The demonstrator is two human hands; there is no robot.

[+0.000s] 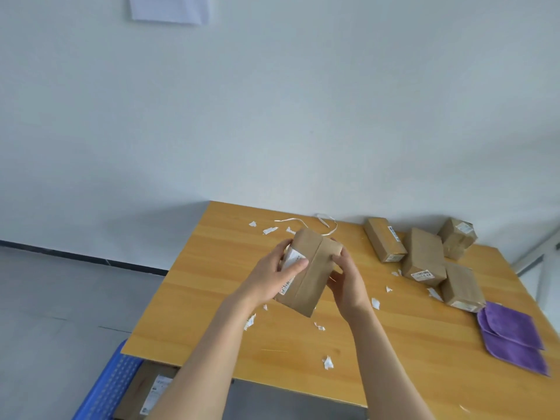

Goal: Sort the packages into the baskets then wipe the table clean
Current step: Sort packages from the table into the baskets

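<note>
Both hands grip one brown package [309, 269] above the tabletop [212, 286] middle: left hand [277, 275] over its label, right hand [345, 281] bracing the far side, likely reading it for sorting. Four more packages [424, 257] wait near the far right corner; blue basket [109, 386] sits below the near left edge.

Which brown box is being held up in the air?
The box gripped by the left hand and right hand. The four other boxes lie untouched at the right side of the table.

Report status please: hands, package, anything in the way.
Left hand and right hand grip one package over table. Four packages wait at right. Paper scraps litter table.
</note>
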